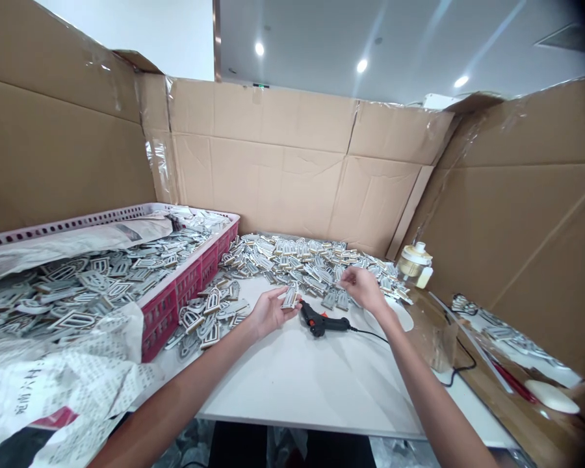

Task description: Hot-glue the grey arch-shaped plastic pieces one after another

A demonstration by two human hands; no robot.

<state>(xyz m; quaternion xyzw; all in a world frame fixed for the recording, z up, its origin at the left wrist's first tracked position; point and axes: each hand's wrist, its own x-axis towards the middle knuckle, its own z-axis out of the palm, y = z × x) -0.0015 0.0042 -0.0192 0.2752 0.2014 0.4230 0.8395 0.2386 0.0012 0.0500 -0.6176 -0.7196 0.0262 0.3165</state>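
"What have I got in my hands?"

"Your left hand [270, 312], half open, holds an arch-shaped tag [289, 298] just beside the hot glue gun [320, 318]. Your right hand [365, 289] pinches beyond it; I can't tell whether on anything."

Glue gun [319, 318] lying between left hand [270, 312] and right hand [365, 289], blocking the direct path across. Cord [370, 335] trailing rightward from it, crossing the way past right hand. Passage opening over white table [297, 383], in front of the gun, toward the near edge. Tags [292, 260] banking up behind both hands, reaching the cardboard wall [258, 175]. Red crate [190, 286] walling off the left side. Bottle [414, 263] standing beyond right hand.
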